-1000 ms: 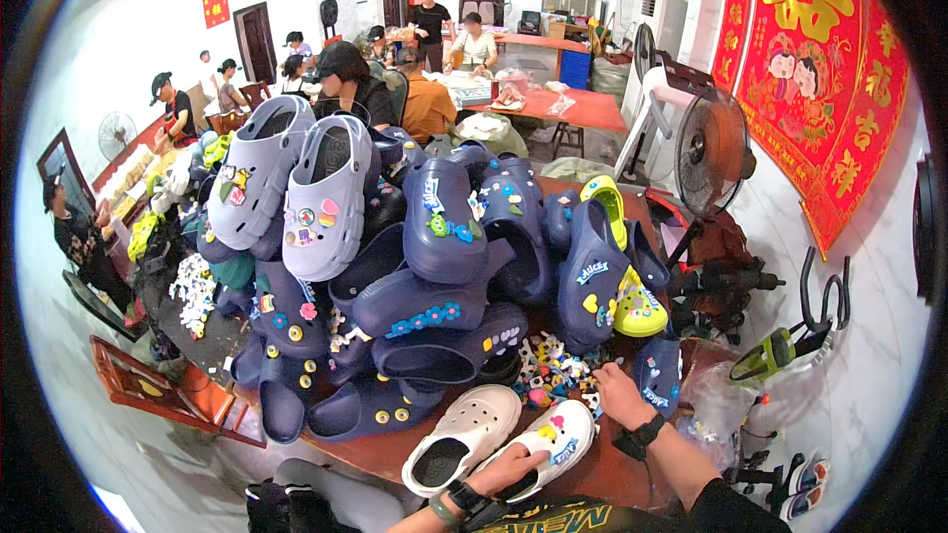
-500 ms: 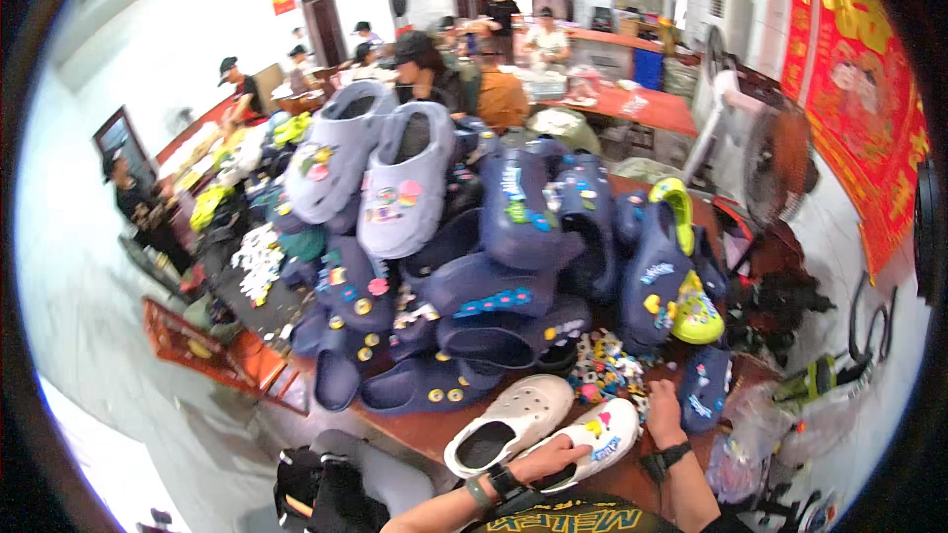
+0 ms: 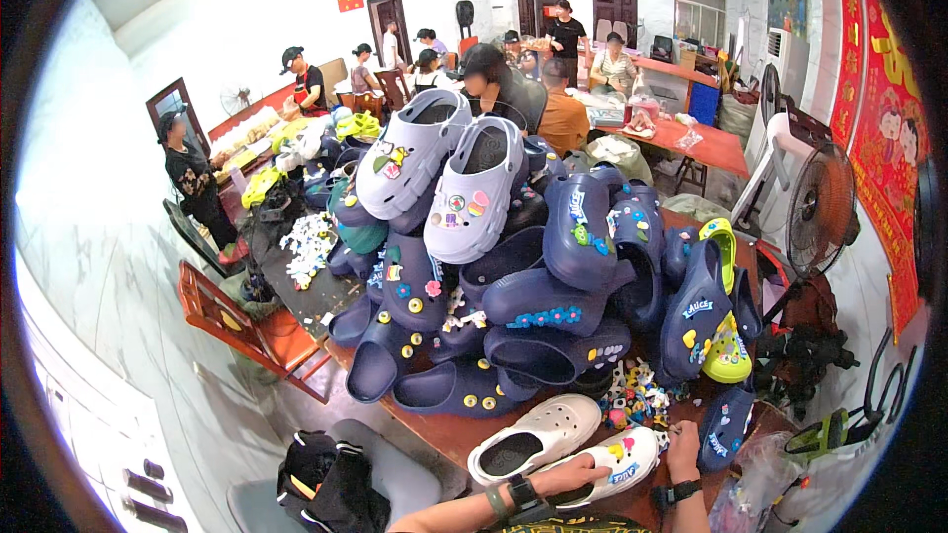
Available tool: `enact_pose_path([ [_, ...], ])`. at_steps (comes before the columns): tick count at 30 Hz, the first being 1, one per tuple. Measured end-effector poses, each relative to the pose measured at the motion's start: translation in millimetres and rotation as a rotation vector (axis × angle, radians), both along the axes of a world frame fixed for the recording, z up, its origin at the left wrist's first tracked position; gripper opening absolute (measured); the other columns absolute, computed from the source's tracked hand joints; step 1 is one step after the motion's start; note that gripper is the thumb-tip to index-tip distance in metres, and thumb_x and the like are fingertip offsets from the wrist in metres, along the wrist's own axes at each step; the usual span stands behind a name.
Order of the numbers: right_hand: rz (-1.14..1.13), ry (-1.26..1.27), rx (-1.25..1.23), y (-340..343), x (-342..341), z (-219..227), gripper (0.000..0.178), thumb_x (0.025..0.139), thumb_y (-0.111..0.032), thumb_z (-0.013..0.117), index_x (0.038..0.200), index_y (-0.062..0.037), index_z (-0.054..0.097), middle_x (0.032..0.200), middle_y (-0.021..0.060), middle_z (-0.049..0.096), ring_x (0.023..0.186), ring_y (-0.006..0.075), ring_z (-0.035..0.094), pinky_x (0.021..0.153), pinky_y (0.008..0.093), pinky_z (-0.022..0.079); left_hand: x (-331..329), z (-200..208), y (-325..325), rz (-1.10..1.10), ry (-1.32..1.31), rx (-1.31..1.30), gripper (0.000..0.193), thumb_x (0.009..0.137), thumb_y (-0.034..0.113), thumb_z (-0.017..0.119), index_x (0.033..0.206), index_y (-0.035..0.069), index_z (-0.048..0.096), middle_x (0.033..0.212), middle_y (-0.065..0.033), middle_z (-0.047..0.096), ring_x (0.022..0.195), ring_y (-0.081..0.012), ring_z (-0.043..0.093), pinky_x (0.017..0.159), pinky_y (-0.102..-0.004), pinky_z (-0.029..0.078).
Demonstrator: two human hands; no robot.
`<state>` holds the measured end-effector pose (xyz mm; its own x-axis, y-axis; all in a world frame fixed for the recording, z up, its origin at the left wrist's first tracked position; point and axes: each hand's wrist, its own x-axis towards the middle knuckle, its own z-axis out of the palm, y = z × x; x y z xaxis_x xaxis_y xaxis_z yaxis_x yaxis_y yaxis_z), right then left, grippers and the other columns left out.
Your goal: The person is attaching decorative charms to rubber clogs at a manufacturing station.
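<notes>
Our L hand [image 3: 587, 472] grips the white clog [image 3: 644, 449] at the rim of its opening, on the table's near edge, just beside its mate [image 3: 561, 422]. Our R hand [image 3: 681, 448] has fingers bunched by the toe; can't tell if they pinch anything. We'd guess it's light, foam-type, soft but springy, not fragile, prob. a bit slick. Best hold: rim or heel, w/ fingers clear of the charms [image 3: 624, 472].

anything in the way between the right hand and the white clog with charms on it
Nothing visible: the right hand is close beside the toe of the charm-decorated white clog, which the left hand grips. The loose charm pile lies just beyond, not between them.
</notes>
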<state>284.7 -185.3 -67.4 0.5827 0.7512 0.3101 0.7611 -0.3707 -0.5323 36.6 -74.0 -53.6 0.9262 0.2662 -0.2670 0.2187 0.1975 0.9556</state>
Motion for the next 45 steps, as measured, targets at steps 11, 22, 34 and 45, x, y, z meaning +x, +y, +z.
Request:
enact_pose_path([
  [11, 0.083, 0.419, 0.367, 26.3, -34.4, 81.9, 0.015, 0.08, 0.0, 0.062, 0.094, 0.0004, 0.063, 0.096, 0.0109, 0.063, 0.088, 0.0208, 0.061, 0.075, 0.0278, 0.048, -3.5, 71.1, 29.2, 0.089, 0.031, -0.143, 0.033, 0.091, 0.016, 0.056, 0.119, -0.001, 0.055, 0.11, -0.004, 0.062, 0.098, -0.0128, 0.058, 0.085, -0.0277, 0.046],
  [22, 0.377, 0.128, 0.288, 8.7, -81.4, 79.9, 0.016, 0.072, 0.0, 0.068, 0.088, -0.0025, 0.067, 0.088, 0.0098, 0.065, 0.084, 0.0251, 0.062, 0.074, 0.0335, 0.05, -4.3, 69.8, 15.5, 0.092, 0.078, -0.164, 0.031, 0.092, 0.019, 0.054, 0.111, -0.005, 0.058, 0.101, -0.0043, 0.064, 0.089, -0.0103, 0.057, 0.078, -0.0257, 0.045],
  [34, 0.41, -0.286, 0.08, 6.4, -90.1, 99.4, 0.029, 0.066, -0.004, 0.068, 0.095, -0.004, 0.064, 0.095, 0.0056, 0.061, 0.091, 0.0236, 0.056, 0.082, 0.0372, 0.045, -3.0, 67.3, 20.0, 0.081, 0.076, -0.15, 0.03, 0.092, 0.018, 0.054, 0.111, -0.005, 0.057, 0.101, -0.0064, 0.064, 0.091, -0.0121, 0.057, 0.081, -0.0276, 0.045],
  [45, 0.589, -0.507, -0.377, 16.1, -101.9, 107.5, 0.034, 0.068, -0.009, 0.056, 0.098, 0.007, 0.057, 0.098, 0.0119, 0.055, 0.096, 0.0271, 0.052, 0.089, 0.0414, 0.04, -7.9, 32.0, 27.2, -0.066, 0.259, 0.013, 0.028, 0.093, 0.02, 0.054, 0.108, -0.002, 0.059, 0.092, 0.0, 0.063, 0.078, -0.0064, 0.055, 0.068, -0.0229, 0.045],
])
